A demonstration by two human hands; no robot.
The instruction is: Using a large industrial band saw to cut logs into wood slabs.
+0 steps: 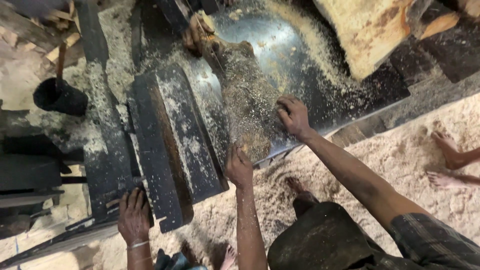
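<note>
A rough, sawdust-covered brown log (247,105) lies lengthwise across the shiny dark metal surface (300,65) of a saw bench, running from about 11 o'clock down to 6 o'clock near the picture's centre. The person's right hand (294,116) rests on the log's side at about 3 o'clock of it, fingers curled over the bark in a loose grip that presses rather than encloses. The left hand (239,167) sits at the log's near end, at 6 o'clock of it, fingers bent against the cut face; how tightly it holds cannot be told. At the log's far end, at 11 o'clock, another person's hand (196,34) grasps the wood. A further hand with a thin bracelet (134,216) lies on the edge of the dark, dusty wooden block (172,145) at 9 o'clock of the log. A black cylindrical pot (60,96) stands well apart at the left. A pale rough-sawn timber slab (370,30) lies at 1 o'clock. Sawdust-covered floor (400,155) spreads at 4 o'clock, where bare feet (449,150) stand.
</note>
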